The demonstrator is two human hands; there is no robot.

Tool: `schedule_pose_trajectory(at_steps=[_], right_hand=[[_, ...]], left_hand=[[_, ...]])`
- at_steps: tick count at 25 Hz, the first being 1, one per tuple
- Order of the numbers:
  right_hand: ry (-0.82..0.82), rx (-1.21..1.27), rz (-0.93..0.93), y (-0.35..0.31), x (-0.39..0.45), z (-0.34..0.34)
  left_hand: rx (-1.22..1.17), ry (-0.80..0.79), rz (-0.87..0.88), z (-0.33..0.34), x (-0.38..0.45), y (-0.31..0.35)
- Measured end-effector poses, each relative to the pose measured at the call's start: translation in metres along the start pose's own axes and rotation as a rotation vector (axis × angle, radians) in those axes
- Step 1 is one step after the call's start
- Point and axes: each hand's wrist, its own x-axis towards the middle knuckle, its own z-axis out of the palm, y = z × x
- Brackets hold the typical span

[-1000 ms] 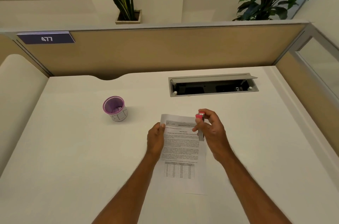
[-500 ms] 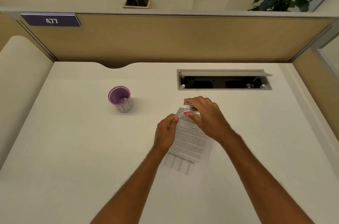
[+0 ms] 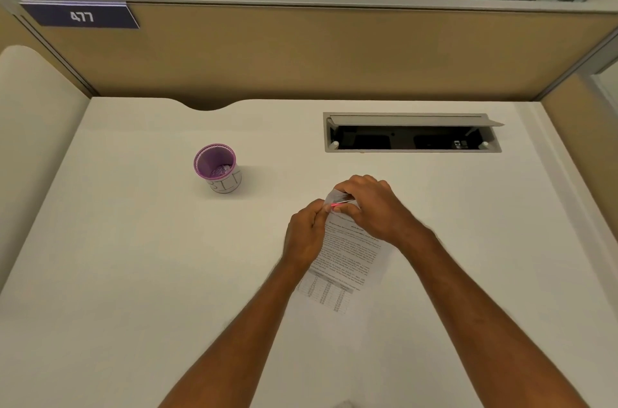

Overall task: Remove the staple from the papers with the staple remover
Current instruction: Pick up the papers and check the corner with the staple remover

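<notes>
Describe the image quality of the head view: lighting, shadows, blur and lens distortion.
Head view: soft, even, warm indoor light with no glare on the desk; a faint shadow right of the purple cup; the divider's top edge bows from wide-angle distortion; print on the papers is too soft to read; the staple remover is mostly hidden between the left hand and right hand.

the right hand covers nearly all of the staple remover; only a pink-and-metal sliver shows at the fingertips. the staple itself is too small to see, probably under that grip. the papers print is unreadable.
</notes>
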Motion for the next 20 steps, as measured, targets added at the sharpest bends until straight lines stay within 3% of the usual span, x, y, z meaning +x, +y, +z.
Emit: schedule_pose_trajectory(at_steps=[14,17,20], right_hand=[[0.065,0.045,0.047,0.002,0.0,0.012],[0.356,0.223,0.143,0.014,-0.014,0.012],[0.65,0.404,0.388,0.031,-0.049,0.027]], left_hand=[[0.038,-0.018,-0.087,-0.005,-0.007,-0.011],[-0.024,0.023,-0.137,-0.008,-0.009,-0.011],[-0.121,0.055,-0.183,-0.009,-0.012,-0.013]])
